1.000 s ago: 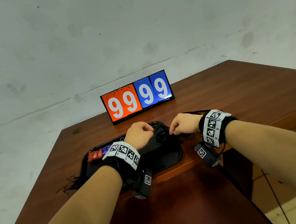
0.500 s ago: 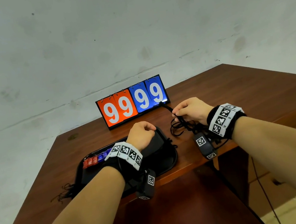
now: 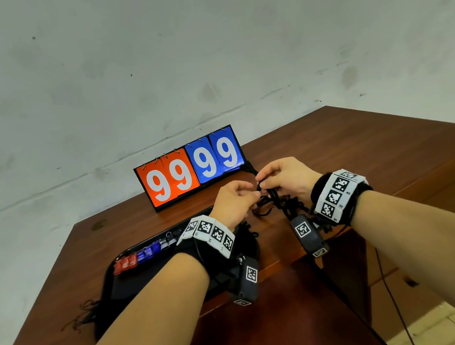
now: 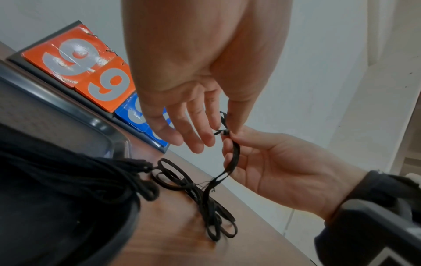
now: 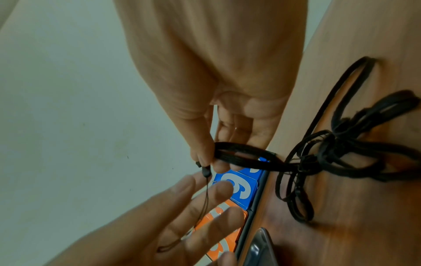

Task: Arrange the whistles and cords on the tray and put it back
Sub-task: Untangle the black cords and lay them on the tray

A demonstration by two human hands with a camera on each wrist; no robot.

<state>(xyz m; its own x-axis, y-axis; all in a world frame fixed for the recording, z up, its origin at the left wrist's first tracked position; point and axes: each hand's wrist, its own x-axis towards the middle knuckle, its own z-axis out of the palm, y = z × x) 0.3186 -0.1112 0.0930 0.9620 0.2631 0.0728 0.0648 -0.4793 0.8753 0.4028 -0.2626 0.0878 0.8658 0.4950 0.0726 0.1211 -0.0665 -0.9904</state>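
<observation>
Head view: cords (image 3: 277, 206) now lifted off the tray (image 3: 118, 280).
Right hand (image 3: 286, 177) pinches the bundle; left hand (image 3: 233, 201), moved over, pinches its thin end, so untangling comes before arranging.

- brown wooden surface (image 3: 365, 151), its far edge against a pale wall.
- black tray (image 3: 112, 281) lies near the front edge, left of middle.
- flip scoreboard (image 3: 190, 169) stands behind the tray, reading 99 orange, 99 blue.
- tangle of black cords (image 4: 205, 198) lies on the wood just right of the tray.
- more dark cord strands (image 3: 79, 315) trail off the tray's left end.
</observation>
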